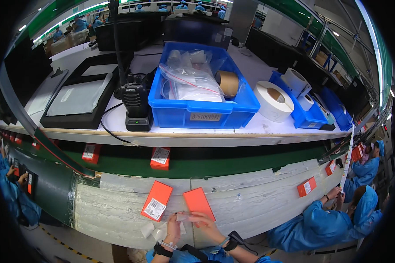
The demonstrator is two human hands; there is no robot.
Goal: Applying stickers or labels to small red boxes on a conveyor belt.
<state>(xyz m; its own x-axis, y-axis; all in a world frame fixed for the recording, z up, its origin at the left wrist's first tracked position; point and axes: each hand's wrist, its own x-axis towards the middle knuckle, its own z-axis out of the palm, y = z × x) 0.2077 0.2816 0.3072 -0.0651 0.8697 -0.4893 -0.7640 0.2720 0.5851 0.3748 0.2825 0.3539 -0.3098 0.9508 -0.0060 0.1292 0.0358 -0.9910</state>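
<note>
My left hand (173, 229) and my right hand (208, 225) meet near the front edge of the work surface. Between their fingertips they pinch a small pale, film-like piece (183, 217); its exact kind is too small to make out. Just beyond my left hand lies an orange-red box (159, 196) with a white printed label on its near end. A second orange-red box (198, 201), its top plain, lies behind my right hand, which hides its near corner. Crumpled whitish pieces (148, 229) lie beside my left hand.
A green conveyor belt (215, 161) runs behind, carrying an orange box (160, 158). Above it, a shelf holds a blue bin (202, 115) of plastic bags, a walkie-talkie (136, 103) and a label roll (274, 101). A co-worker in blue (324, 219) sits at right, near another orange box (307, 187).
</note>
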